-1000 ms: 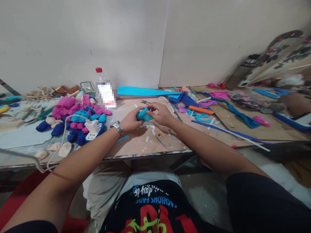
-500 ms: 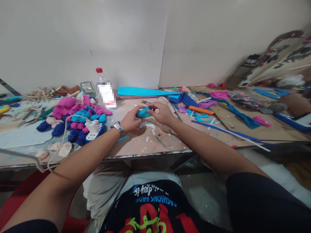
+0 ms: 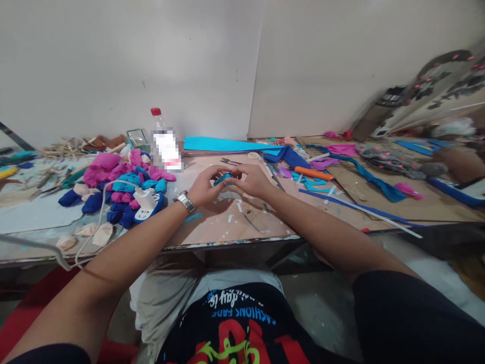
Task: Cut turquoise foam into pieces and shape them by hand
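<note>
Above the middle of the worktable, a small piece of turquoise fabric [image 3: 224,179] is held between my two hands. Curled fingers of my left hand [image 3: 206,185] grip its left side, and a metal watch sits on that wrist. My right hand [image 3: 250,179] pinches the right side with thumb and fingers. Most of the fabric is hidden by my fingers. Just behind the hands lie small dark-bladed snips [image 3: 230,162]. Left of them is a heap of pink, blue and turquoise fabric bundles [image 3: 109,172].
A white and blue power strip [image 3: 147,206] with a plugged-in cable stands beside the heap. Behind are a red-capped bottle [image 3: 161,121] and a turquoise fabric strip [image 3: 227,144]. An orange-handled cutter [image 3: 312,173] lies right among scraps. A co-worker's arm [image 3: 464,164] shows at far right.
My hands have closed further around the turquoise fabric, so less of it shows. The right hand has tilted down and inward; both stay in the same place over the table.
</note>
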`<state>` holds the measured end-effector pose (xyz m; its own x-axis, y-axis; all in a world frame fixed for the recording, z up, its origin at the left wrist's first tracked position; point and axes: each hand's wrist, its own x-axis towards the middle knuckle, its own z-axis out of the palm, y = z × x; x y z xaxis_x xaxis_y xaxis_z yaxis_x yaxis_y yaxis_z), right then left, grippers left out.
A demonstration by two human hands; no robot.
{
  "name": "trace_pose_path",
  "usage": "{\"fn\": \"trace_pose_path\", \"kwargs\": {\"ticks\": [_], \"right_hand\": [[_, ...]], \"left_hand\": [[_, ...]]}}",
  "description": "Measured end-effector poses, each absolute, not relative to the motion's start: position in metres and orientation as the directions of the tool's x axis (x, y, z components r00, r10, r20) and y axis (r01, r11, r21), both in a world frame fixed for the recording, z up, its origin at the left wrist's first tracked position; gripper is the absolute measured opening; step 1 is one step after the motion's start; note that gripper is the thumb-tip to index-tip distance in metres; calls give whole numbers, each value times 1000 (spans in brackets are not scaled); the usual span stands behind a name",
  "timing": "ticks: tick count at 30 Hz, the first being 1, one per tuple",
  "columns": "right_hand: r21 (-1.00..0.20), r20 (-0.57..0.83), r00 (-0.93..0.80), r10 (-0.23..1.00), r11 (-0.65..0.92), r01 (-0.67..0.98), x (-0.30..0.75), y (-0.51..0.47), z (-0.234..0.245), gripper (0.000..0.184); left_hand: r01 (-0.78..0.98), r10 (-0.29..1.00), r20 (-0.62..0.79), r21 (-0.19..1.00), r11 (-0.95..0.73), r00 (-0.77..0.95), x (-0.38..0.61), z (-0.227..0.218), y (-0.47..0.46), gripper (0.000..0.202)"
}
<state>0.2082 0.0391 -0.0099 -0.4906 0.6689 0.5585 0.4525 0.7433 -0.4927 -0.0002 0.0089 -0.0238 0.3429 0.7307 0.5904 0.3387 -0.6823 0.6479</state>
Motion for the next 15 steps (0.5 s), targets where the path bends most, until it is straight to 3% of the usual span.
{"fn": "trace_pose_path", "kwargs": {"ticks": [6, 15], "right_hand": [[-486, 579, -526, 622, 782, 390, 207, 38, -9, 38], [-491, 620, -489, 613, 790, 368, 204, 36, -10, 30]], "left_hand": [[261, 773, 569, 729, -632, 281, -1, -28, 15, 29], [158, 796, 537, 792, -590, 278, 0, -30, 16, 36]]}}
